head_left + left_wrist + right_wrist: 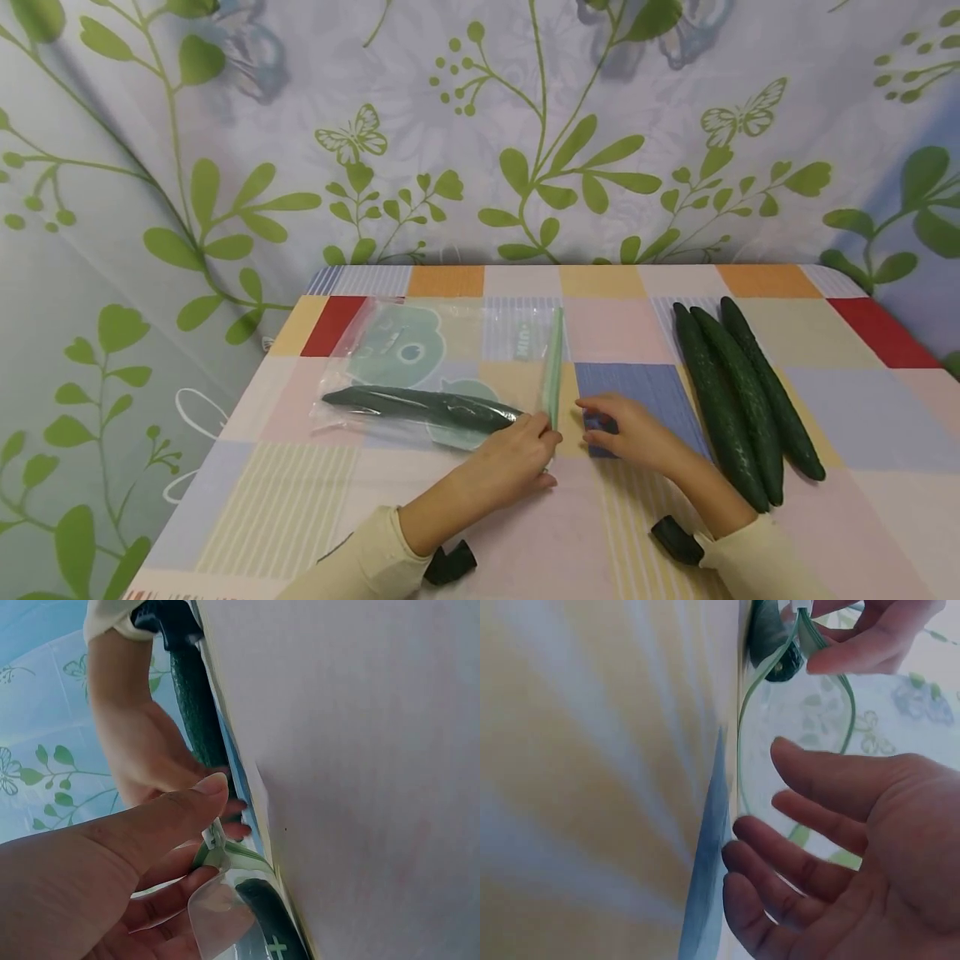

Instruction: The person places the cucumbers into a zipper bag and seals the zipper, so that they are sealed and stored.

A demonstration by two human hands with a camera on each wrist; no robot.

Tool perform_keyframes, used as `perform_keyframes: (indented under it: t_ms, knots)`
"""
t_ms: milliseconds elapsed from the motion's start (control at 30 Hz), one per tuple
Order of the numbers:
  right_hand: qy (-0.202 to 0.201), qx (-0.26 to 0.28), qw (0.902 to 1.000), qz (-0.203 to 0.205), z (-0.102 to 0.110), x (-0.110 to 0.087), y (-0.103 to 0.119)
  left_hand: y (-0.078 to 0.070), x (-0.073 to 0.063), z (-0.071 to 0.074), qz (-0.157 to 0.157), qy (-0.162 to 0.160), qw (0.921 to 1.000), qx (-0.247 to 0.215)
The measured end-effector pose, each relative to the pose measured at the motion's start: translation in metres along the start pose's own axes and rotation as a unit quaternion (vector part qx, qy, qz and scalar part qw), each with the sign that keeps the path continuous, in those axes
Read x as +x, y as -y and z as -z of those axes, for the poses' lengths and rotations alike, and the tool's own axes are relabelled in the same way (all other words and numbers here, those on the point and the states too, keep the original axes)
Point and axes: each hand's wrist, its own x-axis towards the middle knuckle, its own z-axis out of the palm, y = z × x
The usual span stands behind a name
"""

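Bag (442, 358) on table (525, 533), 1 cucumber (420, 406) inside; from here, plastic likely light, limp, slippery. Stiffer zip edge (556, 358) seems best hold: left hand (504, 462) pinches its near end. Right hand (630, 429) beside, fingers bent, parted, holding nothing.

The left hand (504, 465) is angled toward two o'clock, fingers (169, 900) pinched; the right hand (637, 429) toward ten o'clock, fingers loosely parted.

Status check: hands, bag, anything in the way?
Left hand pinching bag at gaping green mouth; right hand nearby, holding nothing. One cucumber inside, three loose cucumbers at right. No obstruction seen between right hand and mouth.
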Motion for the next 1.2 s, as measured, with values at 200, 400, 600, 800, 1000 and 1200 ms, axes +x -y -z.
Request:
perform_keyframes:
  t_ms: [200, 400, 600, 800, 1000, 1200]
  knots:
    - [-0.047, -0.048, 0.9939, -0.088, 0.012, -0.03, -0.004, 0.0, 0.001, -0.001, 0.012, 0.009, 0.9995, -0.027]
    - [-0.074, -0.132, 0.9718, -0.181, 0.028, -0.053, -0.011, 0.001, 0.001, 0.0, 0.014, 0.013, 0.9992, -0.036]
    - [-0.123, -0.164, 0.9547, -0.216, 0.035, -0.062, -0.022, 0.0, 0.001, -0.001, 0.013, 0.011, 0.9989, -0.044]
    - [-0.127, -0.169, 0.9424, -0.259, 0.04, -0.065, -0.028, 0.0, 0.001, -0.002, 0.012, 0.002, 0.9988, -0.048]
    - [-0.081, -0.166, 0.9374, -0.295, 0.043, -0.066, -0.034, -0.001, 0.0, -0.002, 0.011, -0.003, 0.9988, -0.047]
    - [-0.078, -0.189, 0.9349, -0.29, 0.043, -0.066, -0.035, -0.001, 0.0, -0.004, 0.007, -0.006, 0.9991, -0.041]
